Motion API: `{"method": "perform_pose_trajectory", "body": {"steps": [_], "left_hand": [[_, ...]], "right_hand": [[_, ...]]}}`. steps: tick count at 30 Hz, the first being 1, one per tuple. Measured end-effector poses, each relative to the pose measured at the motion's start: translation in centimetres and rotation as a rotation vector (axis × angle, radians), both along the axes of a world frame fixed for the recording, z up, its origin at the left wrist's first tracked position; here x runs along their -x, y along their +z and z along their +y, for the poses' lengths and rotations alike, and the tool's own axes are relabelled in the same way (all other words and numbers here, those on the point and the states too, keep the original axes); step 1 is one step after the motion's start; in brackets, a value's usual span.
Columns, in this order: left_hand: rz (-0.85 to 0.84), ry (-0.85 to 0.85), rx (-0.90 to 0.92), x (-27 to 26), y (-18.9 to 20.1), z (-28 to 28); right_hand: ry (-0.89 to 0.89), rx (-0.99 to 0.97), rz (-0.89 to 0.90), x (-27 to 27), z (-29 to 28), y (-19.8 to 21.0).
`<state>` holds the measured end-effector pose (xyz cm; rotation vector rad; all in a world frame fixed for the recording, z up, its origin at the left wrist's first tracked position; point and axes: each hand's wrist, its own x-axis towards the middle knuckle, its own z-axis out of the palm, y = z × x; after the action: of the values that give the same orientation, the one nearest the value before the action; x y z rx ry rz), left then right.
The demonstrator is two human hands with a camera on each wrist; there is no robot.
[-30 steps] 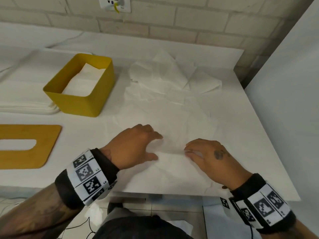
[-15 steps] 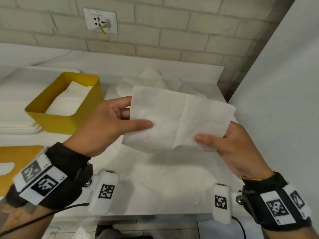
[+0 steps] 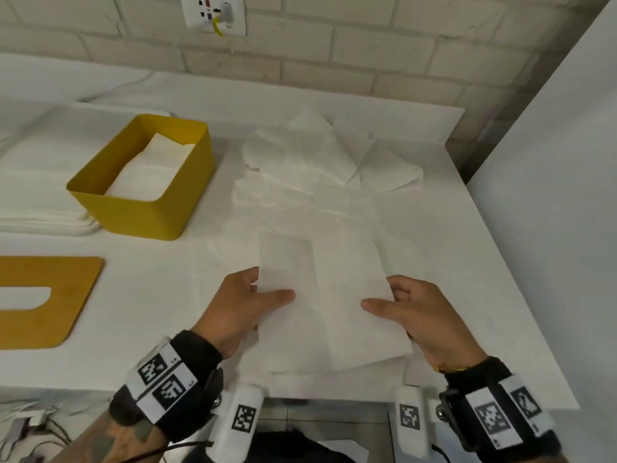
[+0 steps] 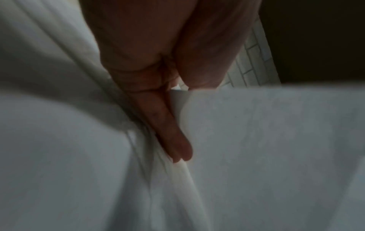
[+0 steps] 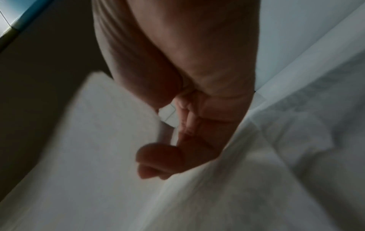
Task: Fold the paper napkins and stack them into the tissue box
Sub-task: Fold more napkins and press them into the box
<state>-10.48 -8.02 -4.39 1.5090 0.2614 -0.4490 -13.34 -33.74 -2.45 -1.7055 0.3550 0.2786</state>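
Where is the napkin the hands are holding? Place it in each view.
Head: napkin low centre, between left hand and right hand.
Left wrist: napkin right of the fingers.
Right wrist: napkin left of the fingers.
Shared landmark: the thumbs pinching its edges.

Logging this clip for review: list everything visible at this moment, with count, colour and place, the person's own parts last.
held napkin: one, white, near table edge, between both hands
loose napkins: a pile, count unclear, white, far centre of table
tissue box: one, yellow, left of the pile, white napkins inside
lid: one, wooden, slotted, left edge
table: one, white
wall socket: one, white, brick wall
left hand: pinches napkin's left edge
right hand: pinches napkin's right edge
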Motion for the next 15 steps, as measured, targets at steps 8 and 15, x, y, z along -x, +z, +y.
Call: {"method": "perform_pose_trajectory", "body": {"steps": [8, 15], "left_hand": [[0.114, 0.021, 0.106, 0.4, -0.9, 0.5], [0.232, 0.117, 0.194, 0.3, -0.7, 0.5]], "right_hand": [[0.147, 0.254, -0.220, 0.6, 3.3, 3.0], [0.606, 0.405, -0.041, 1.5, 8.3, 1.2]]}}
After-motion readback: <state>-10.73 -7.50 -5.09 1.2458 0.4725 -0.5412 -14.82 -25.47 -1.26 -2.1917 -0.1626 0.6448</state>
